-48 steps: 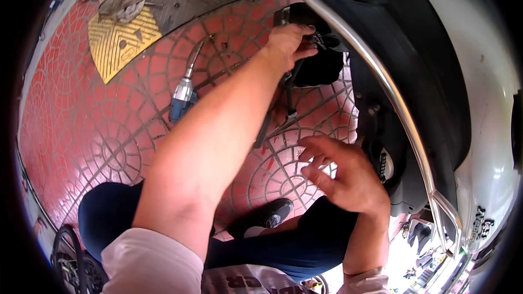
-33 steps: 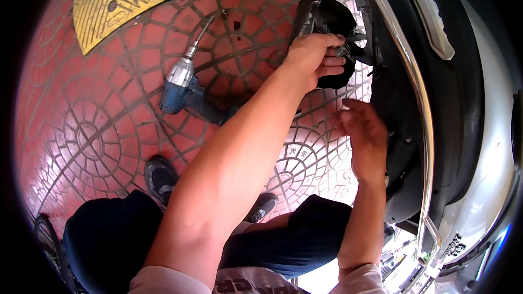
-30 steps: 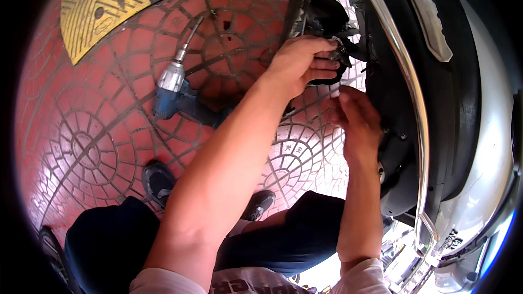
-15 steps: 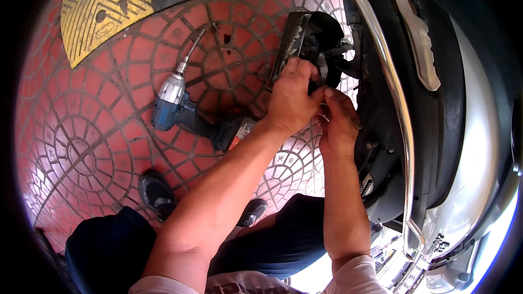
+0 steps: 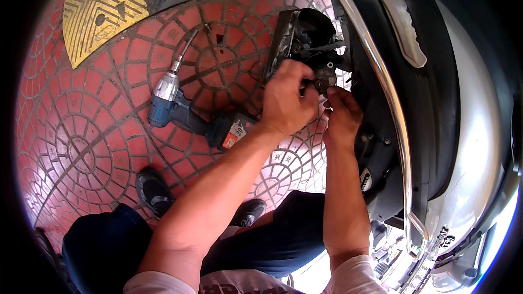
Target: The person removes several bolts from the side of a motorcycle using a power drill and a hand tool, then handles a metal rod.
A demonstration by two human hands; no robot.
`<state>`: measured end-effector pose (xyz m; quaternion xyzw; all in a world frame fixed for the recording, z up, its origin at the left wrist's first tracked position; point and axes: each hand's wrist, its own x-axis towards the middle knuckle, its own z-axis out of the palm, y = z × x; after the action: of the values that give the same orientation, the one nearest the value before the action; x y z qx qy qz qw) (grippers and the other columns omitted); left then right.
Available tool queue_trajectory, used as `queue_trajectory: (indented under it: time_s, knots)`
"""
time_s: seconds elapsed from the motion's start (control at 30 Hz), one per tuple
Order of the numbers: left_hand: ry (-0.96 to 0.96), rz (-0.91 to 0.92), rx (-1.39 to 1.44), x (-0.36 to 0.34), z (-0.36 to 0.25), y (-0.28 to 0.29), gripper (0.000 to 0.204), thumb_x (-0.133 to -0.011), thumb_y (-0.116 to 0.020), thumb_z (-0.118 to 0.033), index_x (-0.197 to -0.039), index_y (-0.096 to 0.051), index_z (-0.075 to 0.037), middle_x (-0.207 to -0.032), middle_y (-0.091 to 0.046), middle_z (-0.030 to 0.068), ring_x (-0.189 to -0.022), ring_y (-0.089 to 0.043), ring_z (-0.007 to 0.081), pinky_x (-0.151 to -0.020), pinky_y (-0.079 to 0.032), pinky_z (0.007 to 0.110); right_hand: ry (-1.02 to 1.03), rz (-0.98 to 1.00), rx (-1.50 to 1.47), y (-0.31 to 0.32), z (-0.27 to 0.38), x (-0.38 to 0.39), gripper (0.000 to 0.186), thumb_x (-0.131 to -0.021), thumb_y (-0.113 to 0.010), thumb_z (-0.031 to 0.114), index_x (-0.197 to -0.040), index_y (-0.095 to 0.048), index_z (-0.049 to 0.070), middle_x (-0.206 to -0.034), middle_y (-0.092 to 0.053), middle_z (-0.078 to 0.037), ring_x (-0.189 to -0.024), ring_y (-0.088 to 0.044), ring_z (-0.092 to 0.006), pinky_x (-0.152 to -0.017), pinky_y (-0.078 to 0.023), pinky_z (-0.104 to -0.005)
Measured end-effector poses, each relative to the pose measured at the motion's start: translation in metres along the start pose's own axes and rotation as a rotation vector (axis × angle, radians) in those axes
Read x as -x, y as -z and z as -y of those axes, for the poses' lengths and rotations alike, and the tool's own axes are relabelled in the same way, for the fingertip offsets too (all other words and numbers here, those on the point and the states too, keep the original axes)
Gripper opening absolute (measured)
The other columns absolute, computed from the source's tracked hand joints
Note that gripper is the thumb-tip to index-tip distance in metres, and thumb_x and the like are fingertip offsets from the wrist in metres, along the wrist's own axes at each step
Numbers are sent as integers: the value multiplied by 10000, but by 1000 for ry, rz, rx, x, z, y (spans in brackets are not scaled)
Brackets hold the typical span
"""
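I see no container here, no box, tray or bin, so there are no contents to report. My left hand sits just right of centre, toward one o'clock, with its fingers curled over a small dark metal part that hangs at the lower side of the scooter. The back of the hand hides the fingertips, so I cannot tell how firmly they close. My right hand is just beside it at about two o'clock, thumb and forefinger drawn together as if pinching something tiny at the underside of that part; it is too small and shadowed for me to name. The two hands nearly touch. The dark part seems to run from upper left to lower right, joined to a black boxy housing above it at twelve o'clock, whose long axis tilts from one o'clock down to seven.

A blue cordless driver lies on the red patterned paving at ten o'clock, its long bit pointing to one o'clock and its battery end toward four, just under my left wrist. A yellow ribbed ramp lies at eleven o'clock. A chrome guard rail curves down the scooter's flank.
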<state>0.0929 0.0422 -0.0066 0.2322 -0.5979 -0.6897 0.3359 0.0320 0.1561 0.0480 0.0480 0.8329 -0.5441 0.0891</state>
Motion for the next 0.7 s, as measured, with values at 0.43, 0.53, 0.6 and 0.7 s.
queue_trajectory:
  time_s: [0.43,0.53,0.6,0.7]
  knots:
    - [1163,307,622,-31,-31,25,358,-1009,-597,-329,-874,-661,-4,-647,-564,39,-488,-438,103,-415,-285,270,38,104,-143,-7,-3,-2,203,-919,-765,158,-1073,-694,47,-878,-652,19,-768,-547,-74,-688,-405,-238]
    - [1226,312,669,-31,-33,24,342,-1014,-587,-318,-895,-660,-7,-667,-573,40,-500,-446,106,-426,-296,269,35,116,-145,-6,-4,-3,175,-926,-754,151,-1061,-694,58,-875,-654,23,-776,-557,-74,-695,-413,-236]
    - [1248,324,698,-30,-29,25,338,-1021,-577,-316,-910,-660,-7,-678,-577,39,-506,-448,108,-432,-302,269,18,121,-155,-5,-4,-2,156,-933,-744,149,-1056,-695,65,-875,-659,24,-775,-566,-72,-695,-419,-233]
    - [1269,291,699,-30,-26,26,330,-976,-607,-318,-793,-673,-52,-663,-581,25,-511,-438,103,-467,-290,305,30,151,-139,-3,-6,-5,155,-942,-734,153,-1067,-700,69,-874,-668,27,-770,-579,-68,-690,-425,-225]
